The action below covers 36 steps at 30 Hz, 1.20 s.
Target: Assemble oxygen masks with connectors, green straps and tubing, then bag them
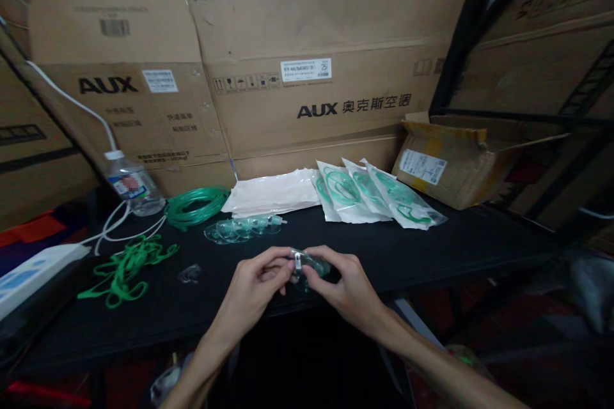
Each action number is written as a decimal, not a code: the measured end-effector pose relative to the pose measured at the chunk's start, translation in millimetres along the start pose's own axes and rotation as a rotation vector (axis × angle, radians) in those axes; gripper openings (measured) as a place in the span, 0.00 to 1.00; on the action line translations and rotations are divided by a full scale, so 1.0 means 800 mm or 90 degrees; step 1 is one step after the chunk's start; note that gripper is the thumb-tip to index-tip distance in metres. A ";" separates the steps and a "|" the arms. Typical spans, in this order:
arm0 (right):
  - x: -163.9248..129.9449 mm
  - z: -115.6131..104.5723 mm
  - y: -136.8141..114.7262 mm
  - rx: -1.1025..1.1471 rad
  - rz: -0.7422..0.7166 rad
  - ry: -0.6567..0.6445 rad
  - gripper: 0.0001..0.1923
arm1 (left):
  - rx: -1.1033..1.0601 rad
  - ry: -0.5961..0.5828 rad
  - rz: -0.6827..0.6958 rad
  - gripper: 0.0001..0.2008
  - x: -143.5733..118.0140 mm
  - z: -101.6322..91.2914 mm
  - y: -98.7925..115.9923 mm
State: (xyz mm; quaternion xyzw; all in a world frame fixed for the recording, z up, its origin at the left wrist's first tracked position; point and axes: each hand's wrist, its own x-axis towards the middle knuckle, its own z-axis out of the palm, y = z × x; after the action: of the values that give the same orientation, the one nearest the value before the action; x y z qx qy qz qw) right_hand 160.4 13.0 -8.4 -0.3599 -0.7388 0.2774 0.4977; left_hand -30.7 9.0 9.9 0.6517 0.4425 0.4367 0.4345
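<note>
Both of my hands meet over the near edge of a black table (pixel 432 249). They hold one clear plastic mask (pixel 307 263) with a green tint and a small metal strip on it. My left hand (pixel 256 284) pinches its left side with thumb and fingers. My right hand (pixel 343 284) grips its right side. Just beyond my hands lies a row of clear masks (pixel 242 229).
A stack of empty white pouches (pixel 275 195), three sealed packs with green tubing (pixel 374 195), a coil of green tubing (pixel 196 204), loose green elastic straps (pixel 127 268), a water bottle (pixel 132 185), a power strip (pixel 33 271), an open carton (pixel 455 163), and large cardboard boxes (pixel 326 57) behind.
</note>
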 end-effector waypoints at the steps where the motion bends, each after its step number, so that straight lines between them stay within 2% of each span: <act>1: 0.000 0.001 0.000 -0.003 0.009 -0.005 0.07 | 0.004 0.004 0.002 0.15 -0.001 0.001 -0.002; 8: 0.001 0.000 -0.006 -0.006 0.048 -0.026 0.06 | 0.005 0.024 0.007 0.13 0.001 0.006 -0.010; 11: 0.004 0.001 -0.007 -0.017 0.036 0.002 0.07 | 0.004 0.105 0.019 0.14 0.001 0.012 -0.006; 13: 0.005 0.003 -0.007 -0.027 0.027 0.032 0.07 | 0.052 0.165 0.057 0.12 -0.001 0.017 -0.002; 15: 0.005 0.005 -0.006 -0.033 0.024 0.052 0.07 | 0.103 0.194 0.083 0.11 -0.004 0.020 0.001; 17: 0.004 0.007 -0.005 -0.028 0.021 0.066 0.08 | 0.124 0.195 0.081 0.12 -0.006 0.023 0.002; 22: 0.003 0.008 -0.002 0.013 0.004 0.074 0.18 | 0.096 0.182 0.042 0.16 -0.005 0.027 0.000; 29: 0.003 0.010 -0.002 0.005 -0.022 0.089 0.13 | 0.005 0.162 -0.074 0.24 0.001 0.024 0.007; 33: 0.002 0.010 0.003 -0.024 -0.055 0.086 0.15 | -0.018 0.157 -0.093 0.24 0.002 0.023 0.008; 36: 0.003 0.008 0.003 -0.021 -0.061 0.078 0.15 | -0.022 0.152 -0.076 0.22 0.001 0.023 0.007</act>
State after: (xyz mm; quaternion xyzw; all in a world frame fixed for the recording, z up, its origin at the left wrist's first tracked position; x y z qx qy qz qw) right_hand 154.5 16.0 -11.3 -0.3485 -0.7280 0.2183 0.5485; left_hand -11.8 5.2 10.8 0.5598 0.5216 0.4919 0.4154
